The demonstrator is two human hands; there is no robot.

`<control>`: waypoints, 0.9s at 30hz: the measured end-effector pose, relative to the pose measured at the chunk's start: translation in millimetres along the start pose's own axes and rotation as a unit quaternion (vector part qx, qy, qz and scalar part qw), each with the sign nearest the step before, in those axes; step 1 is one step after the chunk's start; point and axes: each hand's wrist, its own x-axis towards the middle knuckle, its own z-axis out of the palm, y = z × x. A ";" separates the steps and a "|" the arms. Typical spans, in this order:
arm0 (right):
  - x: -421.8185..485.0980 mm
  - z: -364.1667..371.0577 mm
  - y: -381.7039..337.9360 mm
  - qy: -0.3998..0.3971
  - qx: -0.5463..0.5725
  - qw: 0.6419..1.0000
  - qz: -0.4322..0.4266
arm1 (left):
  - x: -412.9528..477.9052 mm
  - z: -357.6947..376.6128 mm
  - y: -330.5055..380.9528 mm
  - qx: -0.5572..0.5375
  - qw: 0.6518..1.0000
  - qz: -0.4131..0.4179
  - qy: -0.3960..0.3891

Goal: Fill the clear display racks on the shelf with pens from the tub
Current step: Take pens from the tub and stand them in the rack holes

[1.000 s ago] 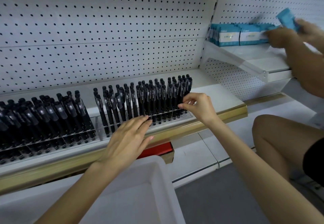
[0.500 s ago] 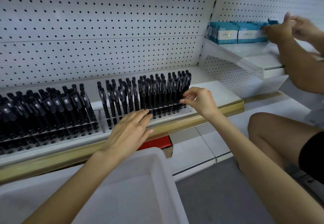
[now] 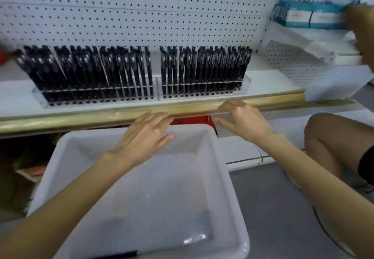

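1. Racks: two clear racks stand side by side on the shelf [image 3: 269,80] at 12 o'clock, the left rack [image 3: 97,95] and the right rack [image 3: 204,91]. Both are packed with upright black pens [image 3: 204,66]. The pens lean back toward the pegboard [image 3: 141,15], probably so the clips face the shopper.
2. Tub: the white tub [image 3: 220,169] sits at 6 o'clock, just below the shelf's gold trim [image 3: 81,120], so the reach from tub to rack is short. It looks nearly bare, with one dark pen [image 3: 121,255] lying at its near edge.
3. Left hand [image 3: 145,139]: flat, fingers straight and close together, holding nothing. It is over the tub's far rim with its fingertips at the trim.
4. Right hand [image 3: 242,121]: at 1 o'clock from the left hand, fingers loosely bent, thumb out, holding nothing. Its knuckles are at the trim. The blur hides whether it touches.
5. Judgement: filling looks almost complete. The likely next step is to take the last pen and find a free slot.
6. Surroundings: at 2 o'clock, another person's hand [image 3: 362,25], blurred, is at some blue boxes [image 3: 311,15]. A knee [image 3: 327,137] is at 3 o'clock.
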 end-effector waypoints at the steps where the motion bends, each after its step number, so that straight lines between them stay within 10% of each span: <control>1: -8.0 7.3 -15.2 -0.016 0.007 1.000 -0.014 | -18.2 3.3 -4.8 0.004 1.000 -0.009 -0.005; 12: -72.2 118.8 -166.9 -0.240 0.132 0.945 -0.182 | -218.0 42.7 -53.8 0.003 0.982 -0.113 -0.153; 27: -104.5 176.3 -261.0 -0.494 0.289 0.806 -0.149 | -259.7 41.3 -56.7 -0.002 0.984 -0.164 -0.063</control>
